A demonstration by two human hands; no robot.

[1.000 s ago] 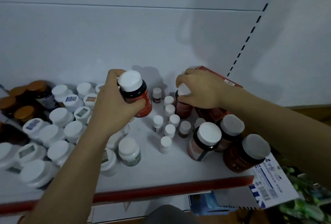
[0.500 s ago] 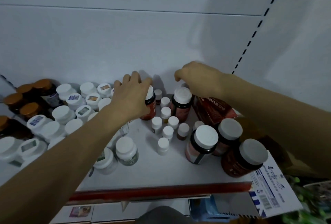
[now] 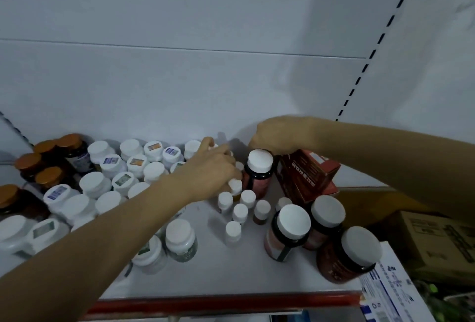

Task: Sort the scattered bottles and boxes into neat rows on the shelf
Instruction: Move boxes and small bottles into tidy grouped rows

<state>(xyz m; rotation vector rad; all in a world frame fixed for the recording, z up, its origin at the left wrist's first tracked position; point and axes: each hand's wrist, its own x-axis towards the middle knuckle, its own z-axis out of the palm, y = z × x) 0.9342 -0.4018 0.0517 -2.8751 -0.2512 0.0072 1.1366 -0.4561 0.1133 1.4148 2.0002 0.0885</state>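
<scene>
On the white shelf (image 3: 231,270), my left hand (image 3: 208,170) reaches among small white-capped bottles at the back; its bent fingers close over one small bottle (image 3: 235,186). The red bottle it carried is hidden behind it. My right hand (image 3: 282,136) is curled just behind the white cap of a dark red bottle (image 3: 258,170) that stands upright; what its fingers hold is hidden. A red box (image 3: 305,175) leans tilted under that wrist. More small bottles (image 3: 240,212) stand in front.
Several white jars (image 3: 95,182) and amber-lidded brown jars (image 3: 48,175) crowd the left. Three large red jars (image 3: 293,229) stand front right beside a blue-and-white box (image 3: 388,293). A red strip (image 3: 218,303) edges the shelf. Cardboard cartons (image 3: 434,239) sit lower right.
My left hand brought the red bottle from mid-air to the back of the shelf, then shifted right onto the small bottles. My right hand left its red bottle standing and sits behind it.
</scene>
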